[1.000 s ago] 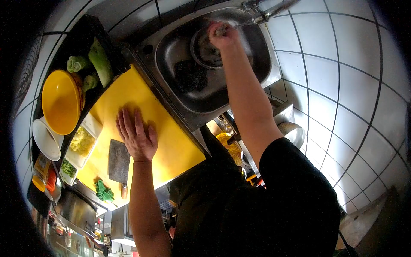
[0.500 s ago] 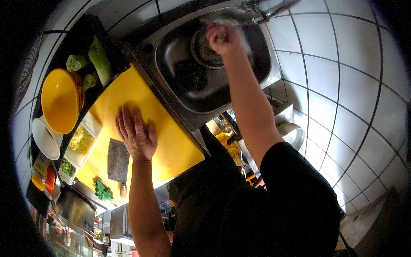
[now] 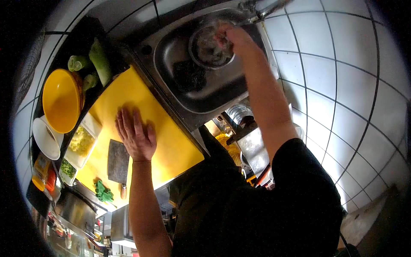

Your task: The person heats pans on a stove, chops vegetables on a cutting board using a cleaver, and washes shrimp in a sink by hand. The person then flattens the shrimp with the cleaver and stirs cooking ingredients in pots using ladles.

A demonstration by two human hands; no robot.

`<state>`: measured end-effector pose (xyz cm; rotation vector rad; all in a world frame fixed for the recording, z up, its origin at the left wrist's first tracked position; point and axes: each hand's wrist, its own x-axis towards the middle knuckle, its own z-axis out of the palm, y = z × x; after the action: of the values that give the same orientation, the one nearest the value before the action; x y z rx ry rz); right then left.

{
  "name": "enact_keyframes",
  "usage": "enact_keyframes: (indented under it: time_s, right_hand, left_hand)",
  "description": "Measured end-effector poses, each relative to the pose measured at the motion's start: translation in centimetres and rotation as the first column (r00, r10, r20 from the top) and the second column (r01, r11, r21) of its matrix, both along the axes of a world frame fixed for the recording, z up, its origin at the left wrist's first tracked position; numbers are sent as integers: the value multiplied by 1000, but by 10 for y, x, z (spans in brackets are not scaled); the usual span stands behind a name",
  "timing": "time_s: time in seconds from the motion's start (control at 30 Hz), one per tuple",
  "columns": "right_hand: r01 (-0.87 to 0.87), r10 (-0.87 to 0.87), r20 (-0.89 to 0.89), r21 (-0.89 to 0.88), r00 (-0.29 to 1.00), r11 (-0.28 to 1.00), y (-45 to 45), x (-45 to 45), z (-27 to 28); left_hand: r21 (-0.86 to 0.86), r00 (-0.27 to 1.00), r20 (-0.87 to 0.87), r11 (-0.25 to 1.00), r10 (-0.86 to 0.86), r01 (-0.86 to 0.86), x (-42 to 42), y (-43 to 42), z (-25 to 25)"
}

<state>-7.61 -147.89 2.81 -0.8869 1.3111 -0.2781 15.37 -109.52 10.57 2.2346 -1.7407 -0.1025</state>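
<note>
My left hand (image 3: pixel 136 136) lies flat, fingers outstretched, on a yellow cutting board (image 3: pixel 173 150). Just beside it is a cleaver (image 3: pixel 117 160) with a wide dark blade, its wooden handle toward the board's near edge. In the metal sink (image 3: pixel 205 100), my right hand (image 3: pixel 233 36) is at the far right rim of a round metal bowl (image 3: pixel 192 55). Water seems to be churning in the bowl. Motion smears the right fingers, so what they hold, if anything, cannot be made out. A dark mesh-like patch (image 3: pixel 188 76) is on the sink bottom beside the bowl.
A faucet (image 3: pixel 257 18) reaches over the sink's far right corner. Left of the board stand a yellow bowl (image 3: pixel 61 100), a white bowl (image 3: pixel 46 139), a tray of yellow pieces (image 3: pixel 81 141) and green vegetables (image 3: pixel 100 62). A green bunched item (image 3: pixel 103 191) lies near the cleaver handle. Tiled wall (image 3: pixel 321 73) borders the right.
My right hand has moved right from over the bowl to its far rim, uncovering more of the bowl's inside. My left hand has stayed in place.
</note>
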Motion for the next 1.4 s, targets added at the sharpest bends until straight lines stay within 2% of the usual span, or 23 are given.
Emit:
enact_keyframes:
  time_s: [0.07,0.13,0.2,0.27,0.37,0.4,0.6,0.67,0.73,0.83,0.9,0.97,1.03,1.1,1.13,1.17,1.23,1.3,1.37,1.4]
  right_hand:
    - [-330,302,-274,-64,913,942,-24,-20,12]
    - [-392,285,-431,-182,856,902,-43,-33,38]
    - [-346,245,-368,-241,897,907,-71,-59,49]
    - [-185,173,-77,-213,982,959,-107,-74,56]
    - [-142,128,-92,-178,988,974,-86,-59,78]
    - [-190,149,-211,-190,966,963,-63,-46,98]
    - [-415,391,-279,-33,877,909,-21,-74,49]
    - [-478,461,-449,83,765,874,-8,-72,48]
    - [-390,405,-442,128,800,912,6,-72,63]
    - [-430,367,-501,-11,784,903,27,-80,61]
    - [-373,306,-585,8,751,928,69,-42,130]
    - [-417,351,-482,-33,803,908,73,-52,107]
    - [-542,453,-478,-61,753,838,108,-26,131]
    - [-620,511,-474,-99,717,779,149,2,152]
    - [-654,530,-484,-123,696,746,184,32,189]
    - [-819,596,-603,-182,530,544,205,52,193]
    - [-904,605,-672,-328,427,273,246,84,192]
    - [-828,585,-618,-531,526,183,289,115,172]
    - [-791,498,-672,-610,548,48,324,140,160]
    - [-792,429,-721,-610,544,-23,341,148,160]
  left_hand:
    - [-1,1000,0,1000,0,0,0,1,0]
    - [-1,1000,7,1000,-1,1,-1,1,1]
    - [2,1000,1,1000,2,-2,-1,0,3]
    - [-4,1000,-4,1000,7,-7,-1,1,4]
    - [-14,1000,-11,1000,13,-13,-2,2,2]
    - [-7,1000,-8,1000,19,-19,-2,3,0]
    - [27,1000,-11,999,23,-23,0,6,10]
    - [18,999,-17,999,33,-32,0,5,10]
    - [32,999,2,999,34,-34,-1,9,4]
    - [26,999,-23,999,47,-46,-2,14,-2]
    - [31,998,-22,998,51,-51,0,19,-10]
    - [43,992,113,997,55,-60,-5,21,-4]
    - [114,994,51,989,92,-97,-12,31,19]
    - [64,991,-40,990,127,-124,-11,65,47]
    - [42,987,-70,989,145,-143,-10,88,58]
    - [17,982,-101,987,161,-160,-8,111,68]
    - [48,957,-57,958,284,-282,1,175,75]
    - [192,894,141,874,426,-446,7,232,67]
    - [354,868,182,793,462,-496,18,281,49]
    - [269,896,135,855,422,-443,28,293,48]
